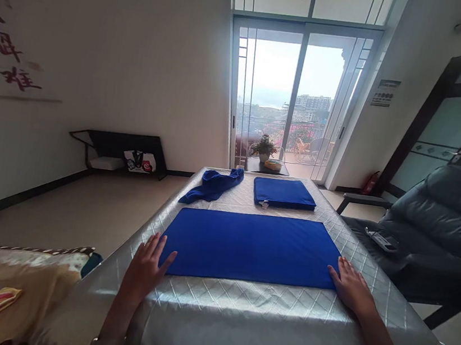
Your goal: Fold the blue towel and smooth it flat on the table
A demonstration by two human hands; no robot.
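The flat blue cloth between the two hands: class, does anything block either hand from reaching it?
Nothing visible does. The left hand and right hand rest at opposite side edges of the flat blue cloth. The folded blue stack and crumpled blue cloth lie beyond its far edge, out of the hands' way.

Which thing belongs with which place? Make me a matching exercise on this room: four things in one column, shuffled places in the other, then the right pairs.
Things
1. Spread cloth
2. Folded pile
3. Crumpled cloth
4. Armchair

Places
A. On the floor, to the right of the table
B. On the far left part of the table
C. Between the left hand and the right hand
D. On the far right part of the table

Pairs: 1-C, 2-D, 3-B, 4-A
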